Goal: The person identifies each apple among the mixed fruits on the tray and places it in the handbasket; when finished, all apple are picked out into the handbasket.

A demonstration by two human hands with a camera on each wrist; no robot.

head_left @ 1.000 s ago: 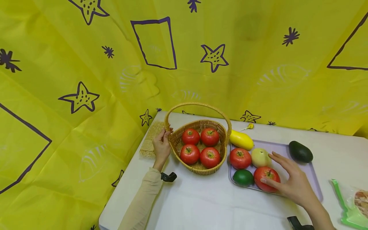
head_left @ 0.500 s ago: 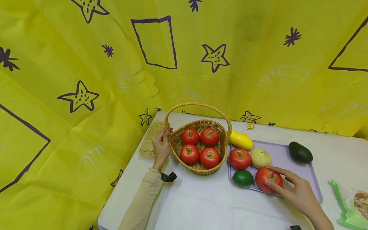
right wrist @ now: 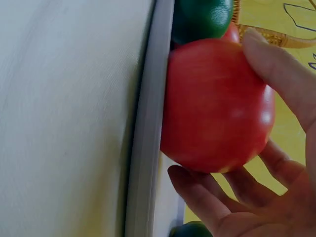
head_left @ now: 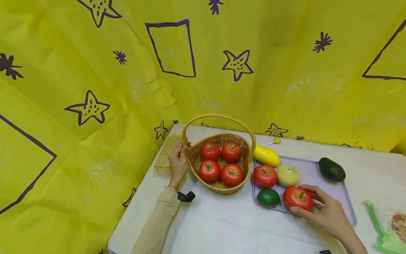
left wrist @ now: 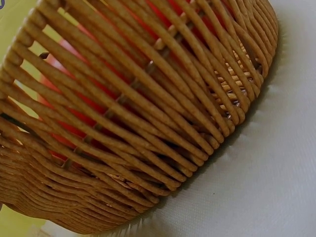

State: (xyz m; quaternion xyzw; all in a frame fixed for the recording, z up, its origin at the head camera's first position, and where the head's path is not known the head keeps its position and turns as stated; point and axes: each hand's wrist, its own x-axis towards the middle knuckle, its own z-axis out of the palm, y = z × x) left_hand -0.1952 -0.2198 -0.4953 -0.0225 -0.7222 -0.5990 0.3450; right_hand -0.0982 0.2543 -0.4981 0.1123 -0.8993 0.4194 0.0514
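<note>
My left hand point(head_left: 178, 163) grips the wicker basket point(head_left: 224, 191) where its arched handle meets the left rim. Several red apples point(head_left: 232, 175) sit inside the basket, and red shows through the weave point(left wrist: 148, 94) in the left wrist view. On the lilac tray point(head_left: 306, 165), my right hand point(head_left: 331, 213) holds a large red apple point(head_left: 295, 197) at the front edge, thumb on the near side and fingers round the far side. In the right wrist view this apple point(right wrist: 217, 103) is against the tray's rim point(right wrist: 153, 118), with the thumb and fingertips around it.
Also on the tray are another red apple point(head_left: 265, 176), a pale yellow-green fruit point(head_left: 288, 176), a green lime-like fruit point(head_left: 268, 198) and a dark avocado point(head_left: 331, 169). A yellow elongated fruit point(head_left: 266, 156) lies by the basket. A green-edged bag point(head_left: 391, 233) is at right, a grain packet point(head_left: 166, 155) at left.
My right hand has come down from above the front apple and its fingers have closed around it. That apple has shifted slightly right. The left hand and basket stay put.
</note>
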